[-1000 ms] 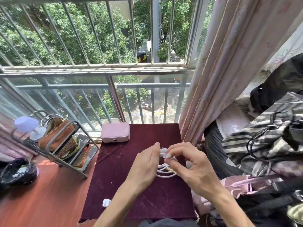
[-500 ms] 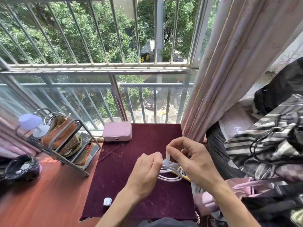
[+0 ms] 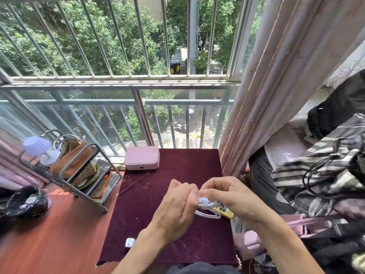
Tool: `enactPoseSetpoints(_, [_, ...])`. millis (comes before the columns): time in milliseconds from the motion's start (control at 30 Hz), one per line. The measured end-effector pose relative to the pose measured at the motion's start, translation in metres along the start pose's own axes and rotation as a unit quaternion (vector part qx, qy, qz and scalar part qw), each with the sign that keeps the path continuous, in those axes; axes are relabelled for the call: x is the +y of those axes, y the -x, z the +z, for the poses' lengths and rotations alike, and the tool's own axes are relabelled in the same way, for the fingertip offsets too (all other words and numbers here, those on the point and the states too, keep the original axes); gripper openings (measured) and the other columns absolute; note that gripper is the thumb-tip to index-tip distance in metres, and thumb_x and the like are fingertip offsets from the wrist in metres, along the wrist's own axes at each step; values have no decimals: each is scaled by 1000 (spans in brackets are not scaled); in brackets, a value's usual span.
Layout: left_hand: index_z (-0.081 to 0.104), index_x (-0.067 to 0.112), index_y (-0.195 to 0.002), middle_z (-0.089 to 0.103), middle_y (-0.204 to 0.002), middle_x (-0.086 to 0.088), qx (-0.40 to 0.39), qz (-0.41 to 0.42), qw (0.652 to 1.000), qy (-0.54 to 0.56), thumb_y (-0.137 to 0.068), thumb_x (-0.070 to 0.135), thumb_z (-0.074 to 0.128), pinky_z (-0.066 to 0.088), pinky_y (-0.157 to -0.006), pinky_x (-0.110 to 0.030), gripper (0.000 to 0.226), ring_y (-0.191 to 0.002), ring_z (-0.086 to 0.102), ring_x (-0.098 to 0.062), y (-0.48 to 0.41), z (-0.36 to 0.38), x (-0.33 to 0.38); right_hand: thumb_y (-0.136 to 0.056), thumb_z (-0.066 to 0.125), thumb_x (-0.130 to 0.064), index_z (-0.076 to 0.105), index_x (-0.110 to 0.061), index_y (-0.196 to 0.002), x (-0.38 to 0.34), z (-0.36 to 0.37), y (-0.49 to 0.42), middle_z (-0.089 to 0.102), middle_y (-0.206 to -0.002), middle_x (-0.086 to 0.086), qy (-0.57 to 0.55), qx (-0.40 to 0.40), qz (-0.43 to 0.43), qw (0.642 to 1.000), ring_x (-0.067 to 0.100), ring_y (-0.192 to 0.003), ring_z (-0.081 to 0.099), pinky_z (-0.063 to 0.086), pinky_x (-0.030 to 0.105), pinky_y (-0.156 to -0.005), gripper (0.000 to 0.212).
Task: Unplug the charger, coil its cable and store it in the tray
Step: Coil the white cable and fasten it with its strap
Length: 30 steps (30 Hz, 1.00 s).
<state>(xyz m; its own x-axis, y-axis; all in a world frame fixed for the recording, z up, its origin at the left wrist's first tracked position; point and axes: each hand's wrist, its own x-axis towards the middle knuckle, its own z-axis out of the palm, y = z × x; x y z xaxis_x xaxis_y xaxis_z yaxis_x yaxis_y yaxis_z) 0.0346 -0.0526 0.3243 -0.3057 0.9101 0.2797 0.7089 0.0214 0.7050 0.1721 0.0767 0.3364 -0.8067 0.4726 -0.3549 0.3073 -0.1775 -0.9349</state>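
Landmark: pink box (image 3: 141, 157) at the far-left corner of the maroon-clothed table (image 3: 177, 244).

Left of the box: wire rack (image 3: 79, 175) with a bag and a small lilac lamp. Can't tell which item is the tray (possibly the rack shelf).

Toward the viewer from the box, at the table's near-left edge: white charger block (image 3: 129, 242), lying loose, so unplugging looks done.

Nearer and right of the box, above mid-table: left hand (image 3: 174, 211) closed in a loose fist around the white cable (image 3: 207, 213), loops hanging below the thumb. Right hand (image 3: 233, 202) touching the left, fingertips pinched on the cable's end wrap. A yellow power strip (image 3: 223, 212) sits just under the right hand.

Step in hand, as I read it: securing the finished coil.

- Left hand keeps loops stacked, same diameter, no twist.
- Right hand tucks the tail snugly around the bundle; don't kink near the connector.
- Hold the bundle until the wrap grips, otherwise loops will spring apart.
- Then collect the charger block and take both to the tray.
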Motion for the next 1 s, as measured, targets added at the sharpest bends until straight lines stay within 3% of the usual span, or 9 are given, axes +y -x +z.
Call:
enactPoseSetpoints(100, [28, 42, -68, 33, -63, 17, -2, 10, 1000, -11, -102, 34, 24, 30, -72, -12, 36, -76, 37, -9, -1, -1, 2, -88, 80, -21, 81, -13, -86, -1, 1, 0, 75, -80, -1, 0, 8, 11, 1000, 9, -78, 65, 49, 28, -81, 8])
enactPoseSetpoints(200, [25, 39, -70, 31, -62, 14, -11, 19, 999, -24, -102, 33, 20, 29, -73, -12, 33, -72, 35, -12, -2, -2, 3, -79, 82, -30, 81, -8, -95, -1, 3, 0, 78, -86, 3, -16, 22, 14, 1000, 12, -82, 68, 51, 30, -83, 27])
enactPoseSetpoints(333, [23, 38, -70, 31, -63, 12, -19, 25, 999, -29, -102, 32, 18, 28, -73, -16, 32, -69, 33, -15, -3, -3, 1, -92, 79, -26, 82, -9, -93, -1, 4, 2, 78, -84, -1, 2, 20, 19, 1000, 8, -80, 67, 49, 29, -82, 18])
enactPoseSetpoints(467, [21, 39, -71, 31, -62, 11, -23, 33, 999, -31, -101, 30, 18, 28, -74, -16, 32, -68, 35, -18, -4, -3, -1, -100, 68, -35, 82, -12, -96, -1, 5, 4, 76, -87, -3, 61, 5, 15, 998, 5, -85, 64, 48, 26, -87, 28])
enactPoseSetpoints(600, [22, 38, -70, 31, -60, 10, -33, 30, 999, -30, -101, 31, 17, 27, -73, -19, 32, -65, 31, -15, -5, -3, -6, -109, 55, -35, 70, -8, -80, -1, 7, 3, 57, -80, -4, 88, -19, 1, 996, 12, -82, 50, 42, 38, -85, 42])
enactPoseSetpoints(700, [24, 36, -70, 33, -59, 10, -34, 20, 999, -24, -100, 34, 15, 27, -72, -18, 32, -68, 34, -18, -5, -2, -12, -109, 48, -49, 73, -7, -92, -2, 12, 1, 66, -89, 1, 97, -42, -7, 994, 17, -90, 61, 47, 46, -100, 52])
enactPoseSetpoints(867, [36, 26, -65, 43, -55, 6, -17, -67, 997, 34, -100, 44, 19, 31, -63, -15, 43, -62, 40, -5, -4, 3, -28, -94, 54, -74, 69, -3, -95, 9, 22, -8, 63, -86, 13, 110, -51, -76, 990, 17, -87, 54, 46, 60, -91, 72])
enactPoseSetpoints(933, [48, 25, -62, 56, -55, 9, 8, -117, 983, 141, -105, 36, 26, 35, -57, -16, 50, -55, 49, -3, -4, 11, -32, -86, 57, -81, 73, -7, -93, 19, 25, -16, 68, -85, 14, 70, -15, -84, 994, 17, -83, 55, 49, 53, -84, 76])
enactPoseSetpoints(1000, [58, 28, -56, 50, -50, 12, 45, -216, 943, 248, -109, 35, 30, 34, -52, -15, 60, -49, 42, -1, -3, 24, -34, -79, 60, -85, 76, -13, -97, 33, 28, -24, 73, -88, 12, 26, 52, -85, 995, 12, -83, 60, 49, 37, -83, 76])
